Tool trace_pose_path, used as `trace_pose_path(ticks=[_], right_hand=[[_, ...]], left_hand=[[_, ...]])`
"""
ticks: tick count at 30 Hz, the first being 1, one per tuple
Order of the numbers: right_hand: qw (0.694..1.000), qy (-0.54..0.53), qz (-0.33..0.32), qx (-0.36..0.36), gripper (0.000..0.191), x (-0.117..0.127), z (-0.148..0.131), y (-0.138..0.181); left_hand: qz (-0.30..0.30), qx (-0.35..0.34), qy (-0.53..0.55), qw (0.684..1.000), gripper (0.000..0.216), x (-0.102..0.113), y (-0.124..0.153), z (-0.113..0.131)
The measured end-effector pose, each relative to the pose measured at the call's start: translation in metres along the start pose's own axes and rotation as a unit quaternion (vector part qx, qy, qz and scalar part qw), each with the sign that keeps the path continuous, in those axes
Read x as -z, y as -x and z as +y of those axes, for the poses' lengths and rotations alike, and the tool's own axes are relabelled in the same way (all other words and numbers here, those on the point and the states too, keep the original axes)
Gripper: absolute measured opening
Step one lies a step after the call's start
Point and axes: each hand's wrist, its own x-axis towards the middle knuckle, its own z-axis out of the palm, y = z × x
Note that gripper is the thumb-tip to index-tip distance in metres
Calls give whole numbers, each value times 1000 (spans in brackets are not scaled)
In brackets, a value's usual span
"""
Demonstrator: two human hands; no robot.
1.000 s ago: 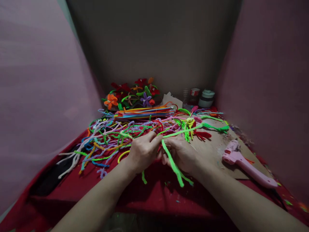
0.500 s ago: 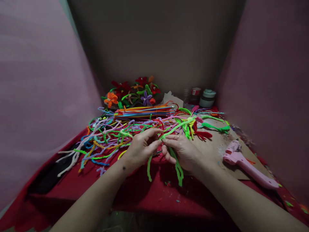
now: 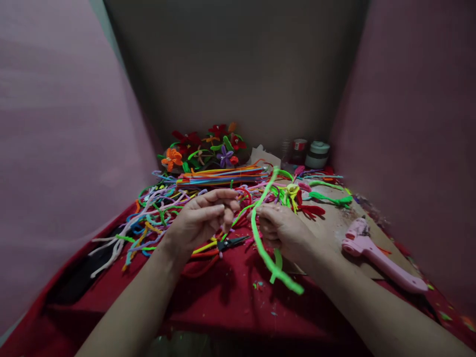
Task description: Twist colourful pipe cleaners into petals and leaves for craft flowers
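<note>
My right hand [image 3: 284, 228] is closed in a pinch on a bright green pipe cleaner [image 3: 263, 250]. One piece arcs upward from the fingertips and bends down toward the table's front; another green end hangs below the hand. To its left, my left hand [image 3: 204, 215] is raised with the fingers slightly curled and apart, and nothing shows in it. Under the left fingertips lie small dark-handled scissors [image 3: 232, 243], beside yellow and red pipe cleaners. Part of the green piece is hidden behind my right fingers.
Loose pipe cleaners [image 3: 148, 223] are heaped on the red cloth [image 3: 238, 302] at left. Behind them lie a bundle of straight pipe cleaners [image 3: 223, 175] and fuzzy flowers [image 3: 225, 156]. A pink glue gun [image 3: 383, 255] rests on a cardboard sheet [image 3: 329, 228]. A lidded jar [image 3: 317, 154] stands behind.
My hands have moved apart, and my left hand has let go of the green pipe cleaner. The piece in my right hand has swung into an upright arc. The scissors show more fully.
</note>
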Motion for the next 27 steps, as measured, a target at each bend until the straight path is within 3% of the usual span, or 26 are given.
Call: trace_pose_path(ticks=[4,7,10,13,15,17,20,24,27], right_hand=[[999,-25,38,12,26,-2,1,0],[994,45,64,72,23,-3,5,-1],[974,173,48,136,23,-5,10,-1],[953,248,-2,174,24,-7,12,1],[946,263,-47,182,24,-8,11,4],[943,274,-81,171,24,-11,9,7],[954,257,-79,136,21,-13,7,11],[991,115,-72,-3,16,-15,4,14],[988,-6,-122,-91,17,-12,5,13]], left_hand=[[-2,-52,-211,976,49,-12,-2,-17],[36,-90,-321,942,49,-22,-3,-29],[68,-35,-297,952,42,-24,-4,-28],[30,92,-185,978,38,-18,-5,-20],[2,141,-107,984,37,-13,-5,-17],[-16,162,-59,985,34,-11,-5,-18],[-2,151,-3,988,23,-12,-6,-22],[90,82,37,992,26,-14,-11,-23],[175,16,43,983,26,-9,-15,-17]])
